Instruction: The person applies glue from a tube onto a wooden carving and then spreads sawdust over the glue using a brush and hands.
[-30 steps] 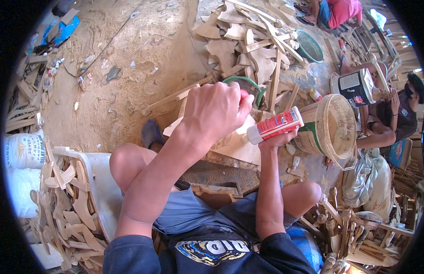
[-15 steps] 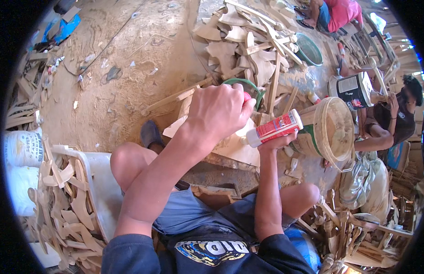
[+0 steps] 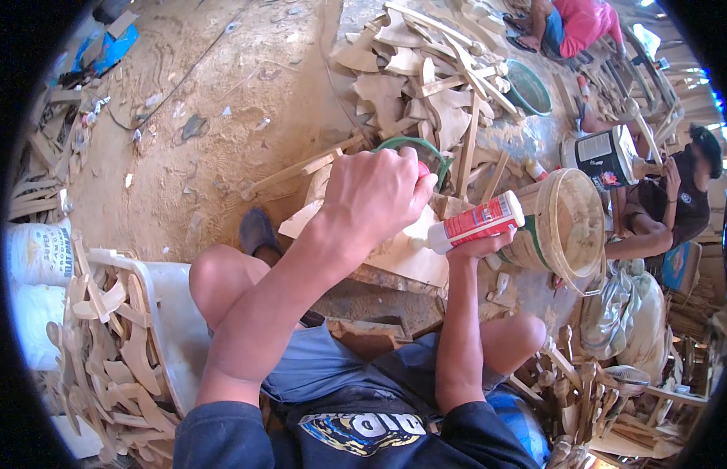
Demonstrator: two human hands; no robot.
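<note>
My right hand (image 3: 482, 244) is wrapped round a white glue bottle (image 3: 477, 223) with a red label. The bottle lies nearly sideways, its nozzle end pointing left and slightly down, above a pale flat wooden piece (image 3: 406, 262). My left hand (image 3: 379, 187) is closed in a fist, knuckles up, left of the bottle and apart from it. Between its thumb and forefinger shows a small red thing (image 3: 423, 169); most of it is hidden by the fingers. The flat piece rests on a low wooden block in front of my knees.
A pale bucket (image 3: 543, 234) stands just right of the bottle. Cut wooden parts (image 3: 379, 94) are heaped ahead, near a green basin (image 3: 527, 86). At my left a white tub (image 3: 172, 313) borders more parts. Another person (image 3: 680, 195) sits at the right beside a black bucket (image 3: 602, 156).
The glue bottle and my right hand have shifted very slightly right and down. My left hand stays almost where it was, still closed.
</note>
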